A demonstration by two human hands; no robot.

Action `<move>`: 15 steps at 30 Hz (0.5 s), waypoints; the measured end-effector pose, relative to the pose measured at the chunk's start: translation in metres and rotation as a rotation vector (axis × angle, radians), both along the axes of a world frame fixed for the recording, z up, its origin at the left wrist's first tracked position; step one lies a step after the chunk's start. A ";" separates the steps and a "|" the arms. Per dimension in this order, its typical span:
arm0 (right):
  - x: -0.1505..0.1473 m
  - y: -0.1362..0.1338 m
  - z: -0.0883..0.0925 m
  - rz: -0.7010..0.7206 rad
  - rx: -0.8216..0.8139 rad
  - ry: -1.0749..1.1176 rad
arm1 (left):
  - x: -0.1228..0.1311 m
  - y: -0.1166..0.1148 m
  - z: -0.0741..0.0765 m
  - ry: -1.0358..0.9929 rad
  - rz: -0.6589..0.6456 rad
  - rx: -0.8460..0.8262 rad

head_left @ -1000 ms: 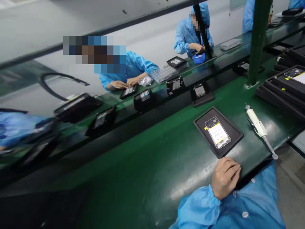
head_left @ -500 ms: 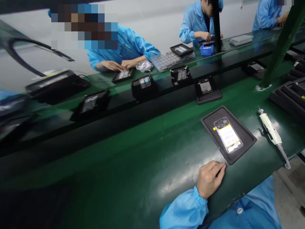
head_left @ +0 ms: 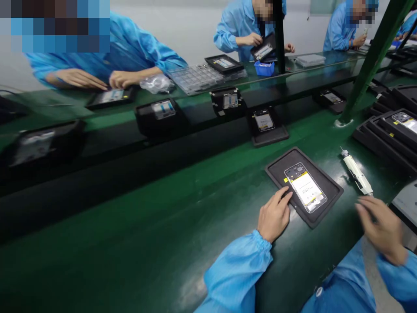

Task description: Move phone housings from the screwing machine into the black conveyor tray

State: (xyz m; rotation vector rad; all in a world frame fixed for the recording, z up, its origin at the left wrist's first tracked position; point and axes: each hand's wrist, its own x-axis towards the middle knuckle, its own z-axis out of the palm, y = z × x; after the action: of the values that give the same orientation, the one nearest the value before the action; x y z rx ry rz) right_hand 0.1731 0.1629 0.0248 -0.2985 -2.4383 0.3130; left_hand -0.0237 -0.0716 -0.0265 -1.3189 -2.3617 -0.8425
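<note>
1. The left hand (head_left: 273, 215) lies on the green belt (head_left: 182, 217), fingers loosely spread and grasping nothing; its fingertips (head_left: 286, 194) touch the near-left edge of the black tray (head_left: 330, 191).
2. A phone (head_left: 305, 188) with its back off lies in the tray's recess, just beyond those fingertips, with a yellow-edged label across its middle. The small print on it is too fine to read.
3. The right hand (head_left: 381, 226) is blurred, so its grip is hard to make out; the fingers look loose and probably grasp nothing. It hangs over the belt's near edge, right of the tray and apart from it.
4. A white dispenser (head_left: 356, 174) lies on the belt just beyond the right hand; its near tip is hidden behind the fingers, so I cannot tell whether they touch.
5. Farther right, stacked trays (head_left: 384, 134) run out of the picture, as does a pale sheet (head_left: 405, 201) at the edge.
6. Beyond the left hand, more trays (head_left: 267, 126) sit on the dark conveyor; those on the far left are smeared.
7. Across the line, people in blue coats (head_left: 137, 48) are cut off at the top.
</note>
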 end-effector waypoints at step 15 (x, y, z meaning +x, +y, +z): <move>-0.136 -0.097 0.013 0.029 0.278 -0.878 | 0.000 0.001 -0.004 -0.149 0.039 -0.091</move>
State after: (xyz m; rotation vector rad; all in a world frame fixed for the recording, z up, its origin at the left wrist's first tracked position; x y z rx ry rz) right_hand 0.0373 0.0662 0.0378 -0.3199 -3.2966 -0.2044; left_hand -0.0232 -0.0708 -0.0308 -1.2807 -2.5598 -0.8593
